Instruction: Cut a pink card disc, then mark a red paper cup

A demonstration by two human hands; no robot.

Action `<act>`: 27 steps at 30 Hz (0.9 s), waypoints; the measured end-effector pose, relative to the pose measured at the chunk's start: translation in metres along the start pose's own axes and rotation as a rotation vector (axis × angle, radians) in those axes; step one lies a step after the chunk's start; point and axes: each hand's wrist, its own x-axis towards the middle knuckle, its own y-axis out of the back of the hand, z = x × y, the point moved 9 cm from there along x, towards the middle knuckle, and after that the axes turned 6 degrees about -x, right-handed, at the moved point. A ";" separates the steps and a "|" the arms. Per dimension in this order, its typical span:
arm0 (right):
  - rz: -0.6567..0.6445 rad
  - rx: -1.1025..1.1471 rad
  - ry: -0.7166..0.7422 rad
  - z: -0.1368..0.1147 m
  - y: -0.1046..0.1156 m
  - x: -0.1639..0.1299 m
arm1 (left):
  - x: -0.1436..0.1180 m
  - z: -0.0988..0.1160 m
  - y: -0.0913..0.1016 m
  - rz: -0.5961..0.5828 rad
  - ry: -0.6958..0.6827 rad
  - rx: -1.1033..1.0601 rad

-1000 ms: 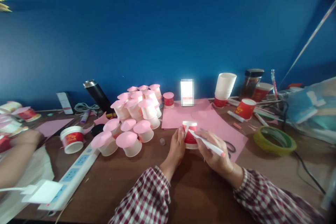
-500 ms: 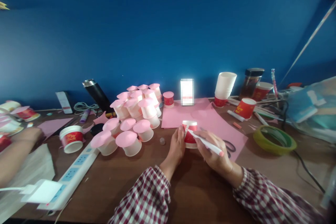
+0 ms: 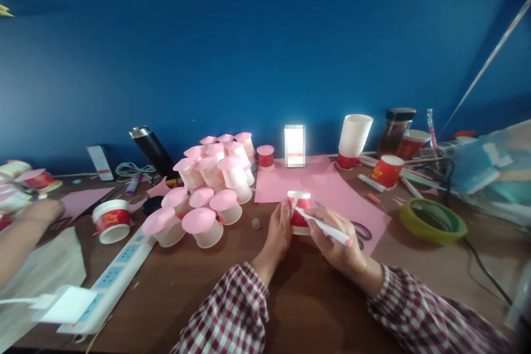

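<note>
A red paper cup (image 3: 299, 218) with a white band stands on the brown table in front of me, with a pale stripe slanting down its side. My left hand (image 3: 279, 234) grips the cup from its left side. In my right hand (image 3: 337, 243) is a white marker (image 3: 329, 230) with an orange-red end, its tip at the cup's red surface. Pink paper (image 3: 298, 180) lies behind the cup, and the dark handles of scissors (image 3: 362, 232) show beside my right hand.
To the left stand several white cups topped with pink paper discs (image 3: 202, 221), beside a power strip (image 3: 110, 287). Green-yellow tape (image 3: 433, 221), a red cup (image 3: 386, 171) and stacked cups (image 3: 355, 135) are right. Another person's arm (image 3: 29, 238) reaches in at far left.
The marker tip has shifted slightly downward and right on the cup. Both hands otherwise keep their grip and place. The other person's hand at far left has moved a little.
</note>
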 end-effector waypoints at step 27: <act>0.068 0.002 -0.041 0.003 0.006 0.000 | 0.001 -0.006 -0.001 -0.013 -0.006 -0.020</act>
